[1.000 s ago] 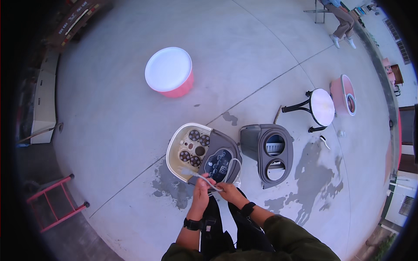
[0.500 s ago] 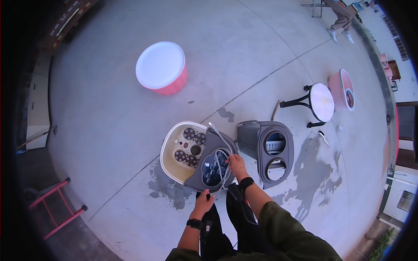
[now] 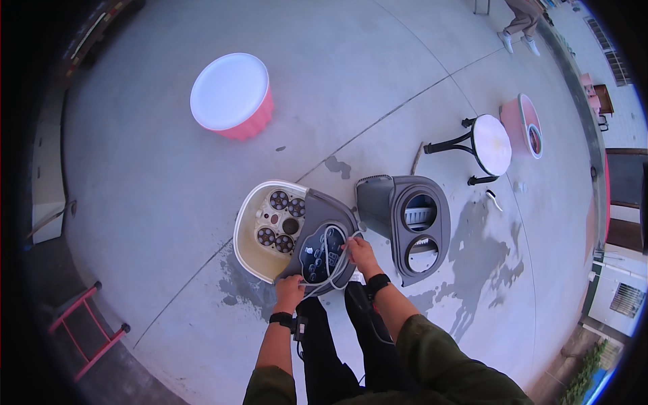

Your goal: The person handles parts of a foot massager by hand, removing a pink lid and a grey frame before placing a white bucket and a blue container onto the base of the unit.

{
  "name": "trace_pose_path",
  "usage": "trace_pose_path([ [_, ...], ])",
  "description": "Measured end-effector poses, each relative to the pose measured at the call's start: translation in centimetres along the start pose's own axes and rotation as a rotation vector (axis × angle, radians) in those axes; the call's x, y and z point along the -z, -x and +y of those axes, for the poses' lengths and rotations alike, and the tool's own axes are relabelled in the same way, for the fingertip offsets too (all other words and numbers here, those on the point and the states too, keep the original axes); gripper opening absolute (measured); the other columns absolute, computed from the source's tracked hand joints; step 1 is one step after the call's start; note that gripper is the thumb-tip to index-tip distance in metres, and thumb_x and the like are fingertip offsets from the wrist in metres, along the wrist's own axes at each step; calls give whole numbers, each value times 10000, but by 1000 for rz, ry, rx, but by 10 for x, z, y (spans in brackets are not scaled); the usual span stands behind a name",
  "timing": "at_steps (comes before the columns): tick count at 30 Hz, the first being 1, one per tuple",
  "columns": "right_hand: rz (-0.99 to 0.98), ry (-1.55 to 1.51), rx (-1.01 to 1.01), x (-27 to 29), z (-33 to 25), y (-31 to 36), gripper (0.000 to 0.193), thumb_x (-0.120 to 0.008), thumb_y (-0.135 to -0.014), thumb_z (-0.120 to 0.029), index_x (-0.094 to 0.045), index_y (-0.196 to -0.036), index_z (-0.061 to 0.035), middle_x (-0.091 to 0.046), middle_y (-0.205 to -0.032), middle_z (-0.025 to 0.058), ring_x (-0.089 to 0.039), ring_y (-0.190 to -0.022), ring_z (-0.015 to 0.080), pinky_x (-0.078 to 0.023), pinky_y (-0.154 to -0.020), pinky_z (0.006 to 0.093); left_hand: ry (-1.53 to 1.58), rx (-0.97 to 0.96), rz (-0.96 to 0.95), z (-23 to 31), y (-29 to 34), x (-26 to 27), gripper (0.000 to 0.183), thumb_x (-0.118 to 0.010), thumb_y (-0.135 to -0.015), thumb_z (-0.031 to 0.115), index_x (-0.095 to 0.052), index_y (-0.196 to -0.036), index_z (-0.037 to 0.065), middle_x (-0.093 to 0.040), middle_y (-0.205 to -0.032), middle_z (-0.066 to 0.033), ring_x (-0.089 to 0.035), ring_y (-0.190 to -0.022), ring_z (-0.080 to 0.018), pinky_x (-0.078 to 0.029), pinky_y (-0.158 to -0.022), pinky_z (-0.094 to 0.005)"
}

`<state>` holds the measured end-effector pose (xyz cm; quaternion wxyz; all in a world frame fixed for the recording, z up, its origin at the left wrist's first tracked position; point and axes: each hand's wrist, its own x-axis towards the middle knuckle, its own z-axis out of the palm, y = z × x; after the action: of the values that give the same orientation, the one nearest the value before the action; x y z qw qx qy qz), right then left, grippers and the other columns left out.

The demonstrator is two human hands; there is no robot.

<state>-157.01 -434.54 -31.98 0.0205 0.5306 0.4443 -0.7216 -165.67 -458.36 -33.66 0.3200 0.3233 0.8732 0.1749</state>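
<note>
A foot-bath tub (image 3: 251, 251) stands on the floor in front of me, cream inside, with several dark round massage rollers in its base. Its grey top half carries a dark control panel (image 3: 322, 255). A pale grey power cord (image 3: 329, 264) lies in loose loops over that panel. My right hand (image 3: 362, 255) is closed on the gathered cord at the panel's right side. At the tub's near edge, my left hand (image 3: 289, 293) is closed round another stretch of the cord. A grey cover with two round openings (image 3: 443, 233) stands just right of the tub.
Farther off is a pink tub with a white lid (image 3: 229, 91). To the right stand a round white-topped stool (image 3: 492, 145) and a pink bucket (image 3: 514, 125), with a small brush (image 3: 494, 200) nearby. Wet patches mark the concrete. A person's legs (image 3: 523, 23) show at the far right.
My left hand has moved forward and left to the tub's near edge. The cord end that stuck out past the panel has dropped back, and the cord now loops lower. The view has shifted slightly.
</note>
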Motion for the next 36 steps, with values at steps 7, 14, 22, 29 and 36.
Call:
trace_pose_path([
  [7,105,-183,-128,20,30,16,241,-474,-838,-180,-502,-1018,-21,-582,-804,65,-381,-454,88,-325,-403,212,-123,-7,-74,26,15,2,534,-684,-610,221,-490,-1081,60,-532,-1021,-133,-508,-913,-322,-389,-804,-411],
  [14,41,-139,-43,21,25,23,298,-515,-812,-144,-501,-1087,-30,-567,-796,13,-397,-479,62,-335,-426,200,145,-123,78,121,-24,-6,674,-689,-622,190,-352,-1187,41,-497,-1027,-181,-500,-916,-347,-401,-797,-411],
  [22,289,265,41,57,96,18,469,-618,-741,-245,-470,-1093,26,-569,-830,77,-524,-638,141,-433,-542,266,391,-4,75,105,-26,-34,304,-535,-687,68,-501,-988,38,-521,-811,-171,-549,-751,-323,-448,-649,-391],
  [29,159,394,-30,46,102,-5,679,-659,-665,-365,-415,-1156,36,-561,-1001,198,-553,-919,298,-435,-784,341,678,295,27,64,35,-9,81,-521,-692,24,-501,-771,19,-509,-661,-89,-530,-617,-188,-422,-574,-288],
  [36,94,204,-73,41,80,1,553,-696,-644,-321,-482,-1010,35,-538,-824,93,-514,-703,174,-419,-587,268,450,222,-1,60,54,8,67,-499,-702,25,-496,-767,10,-510,-649,-118,-525,-597,-233,-425,-559,-315],
])
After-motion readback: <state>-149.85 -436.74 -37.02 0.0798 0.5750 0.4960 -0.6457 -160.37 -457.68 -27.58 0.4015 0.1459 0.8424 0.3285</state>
